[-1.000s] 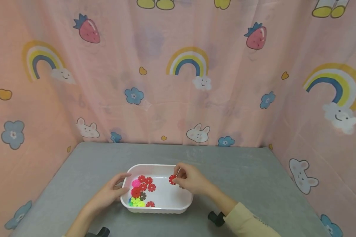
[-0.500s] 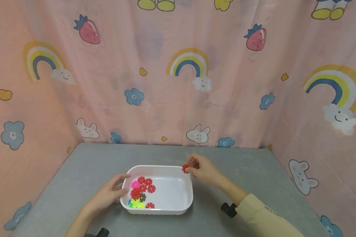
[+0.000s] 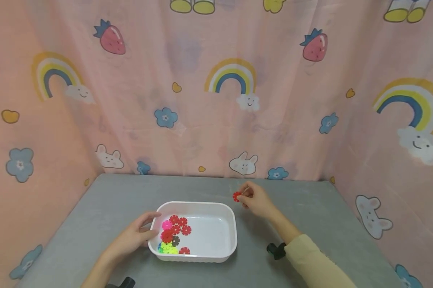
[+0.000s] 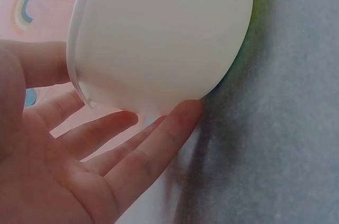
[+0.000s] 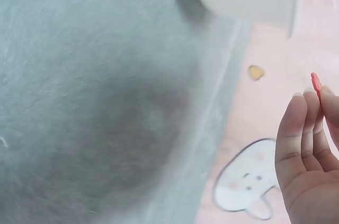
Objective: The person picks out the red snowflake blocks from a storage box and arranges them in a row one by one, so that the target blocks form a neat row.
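My right hand [image 3: 257,200] pinches a red notched plastic disc [image 3: 236,196], shaped like a snowflake, between thumb and fingertips. It is held in the air past the back right corner of a white plastic tub [image 3: 218,256]. In the right wrist view the red disc [image 5: 316,83] shows edge-on at the fingertips. My left hand [image 3: 131,238] grips the tub's left side, thumb over the rim and fingers against the outer wall. Inside the tub, at the left, lie several red discs [image 3: 186,230], a pink one [image 3: 167,225], a dark one [image 3: 175,241] and a heap of yellow ones [image 3: 167,249].
The tub stands on a grey table [image 3: 295,224]. A pink printed curtain [image 3: 202,136] encloses the back and both sides. Black wrist mounts show by the right sleeve [image 3: 276,251] and under the left forearm [image 3: 126,283].
My right hand has lifted the red disc out from over the tub's right side and carried it back and to the right, beyond the rim. The left hand stays on the tub.
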